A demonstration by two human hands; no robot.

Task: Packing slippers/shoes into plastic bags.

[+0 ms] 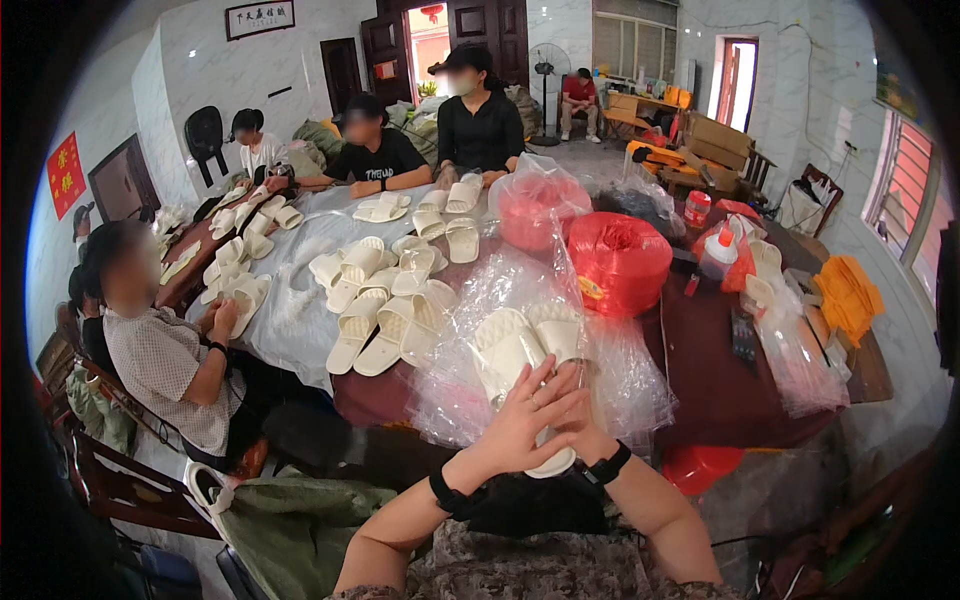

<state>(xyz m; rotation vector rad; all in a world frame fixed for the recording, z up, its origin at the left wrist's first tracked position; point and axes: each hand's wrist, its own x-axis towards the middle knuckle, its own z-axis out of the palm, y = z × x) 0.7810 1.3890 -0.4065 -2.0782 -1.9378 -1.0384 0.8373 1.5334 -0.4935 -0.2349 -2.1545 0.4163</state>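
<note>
Just in front of me at the table edge is a pair of cream slippers with quilted straps, a left slipper and a right slipper. My left hand lies across the lower part of the pair, fingers stretched out and spread, crossing over my right hand. My right hand is against the right slipper; its fingers are partly covered by the left hand, so its grip is hidden. A sole end shows below my hands. Clear plastic bags lie under and around the slippers.
More cream slippers are heaped left of centre. Red twine rolls stand ahead, and a white-capped bottle is to the right. Co-workers sit along the left and far sides, one person handling a slipper. A green sack is at lower left.
</note>
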